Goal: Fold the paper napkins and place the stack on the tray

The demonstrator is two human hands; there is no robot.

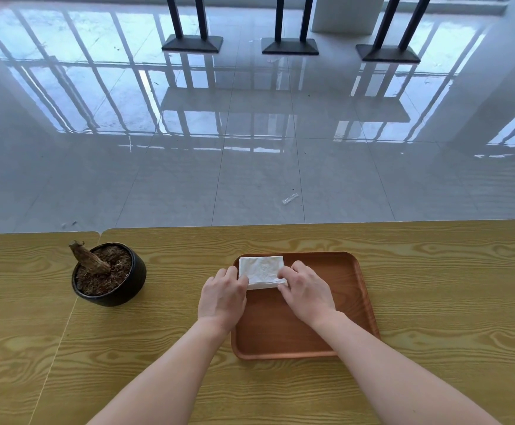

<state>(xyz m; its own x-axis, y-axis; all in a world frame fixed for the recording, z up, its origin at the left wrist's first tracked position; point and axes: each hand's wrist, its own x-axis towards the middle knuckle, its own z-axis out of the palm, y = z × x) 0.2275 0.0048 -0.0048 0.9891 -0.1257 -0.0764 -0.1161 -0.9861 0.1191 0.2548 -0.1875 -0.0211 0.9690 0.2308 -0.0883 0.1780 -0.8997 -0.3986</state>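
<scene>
The wooden table (pixel 434 271) carries the brown tray (pixel 346 305) near its far edge. Left of the tray, well apart, stands a dark pot (pixel 109 277) of soil with a cut stump. The left hand (pixel 222 297) reaches over the tray's left rim and the right hand (pixel 306 291) lies over its middle. Each pinches one short end of the folded napkin stack (pixel 261 269), which lies in the tray's far-left corner. The stack is likely light, soft and loosely layered, so it may fan or slide. Holding both ends with gentle squeeze suits it best.
</scene>
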